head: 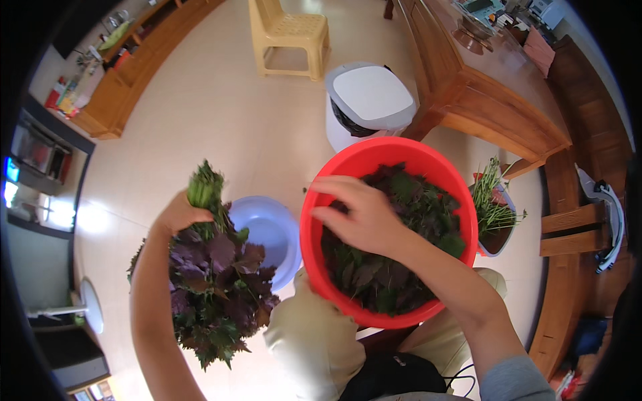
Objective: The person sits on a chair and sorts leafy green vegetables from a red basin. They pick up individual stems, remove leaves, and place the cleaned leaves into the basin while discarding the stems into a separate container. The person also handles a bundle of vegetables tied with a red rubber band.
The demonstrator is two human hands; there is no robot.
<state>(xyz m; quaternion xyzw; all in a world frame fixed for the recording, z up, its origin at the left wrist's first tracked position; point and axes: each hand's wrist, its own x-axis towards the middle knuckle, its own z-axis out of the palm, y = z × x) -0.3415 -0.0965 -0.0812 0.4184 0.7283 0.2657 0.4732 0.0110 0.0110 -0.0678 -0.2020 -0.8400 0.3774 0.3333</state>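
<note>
My left hand (181,213) grips a bunch of purple-green perilla (220,260) by its green stems, the leaves hanging down in front of my left forearm. On my lap rests a red plastic basin (321,301) filled with loose perilla leaves (391,275). Over its left rim hovers my right hand (356,213), slightly blurred, thumb and fingers apart and nothing visible between them. A blue plastic basin (271,240) stands on the floor between the bunch and the red basin, partly hidden by both.
A lidded white bin (373,95) with a black liner stands just beyond the red basin. To the right, a container (496,240) holds cut green stems (489,200). A yellow plastic chair (296,35), wooden table (501,100) and wooden bench (567,280) surround the floor.
</note>
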